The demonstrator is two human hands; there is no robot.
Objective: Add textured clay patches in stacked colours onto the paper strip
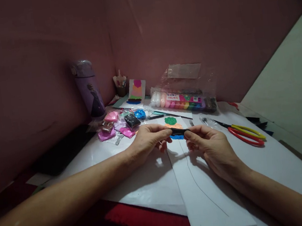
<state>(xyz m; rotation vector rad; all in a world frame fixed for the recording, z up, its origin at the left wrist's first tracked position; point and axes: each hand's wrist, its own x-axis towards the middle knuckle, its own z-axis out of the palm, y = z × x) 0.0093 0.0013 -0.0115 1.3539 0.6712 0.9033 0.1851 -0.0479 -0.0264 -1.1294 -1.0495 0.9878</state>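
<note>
While the left hand (150, 138) and the right hand (209, 142) are facing each other near the centre of the frame, they are holding a black clay strip (180, 131) between them; each is pinching one end between thumb and fingers, presumably because a grip at both ends is preventing so pliable a piece from sagging; the gap between the hands is looking narrow, just the strip's bare middle. The strip is blocking part of a white card (201, 206) that is running from the centre to the lower edge; green clay (170, 121), peach clay (173, 126) and blue clay (177, 137) are covering its far end, and whether the strip is touching them I cannot tell; a thin curved line is trailing down the bare part.

Clay packets (132, 120) are clustering left of centre on the tabletop (284, 170), probably so that colours are lying within reach without crowding the card; scissors (232, 131) are resting right of centre, handles pointing rightward, perhaps for easy picking up; behind, a clear clay pack (182, 100) is lying near the wall, while a decorated card (137, 92) is leaning upright, likely so that its colour bands are facing the person; a lavender tumbler (89, 93) is standing at the upper left, seemingly out of the way.
</note>
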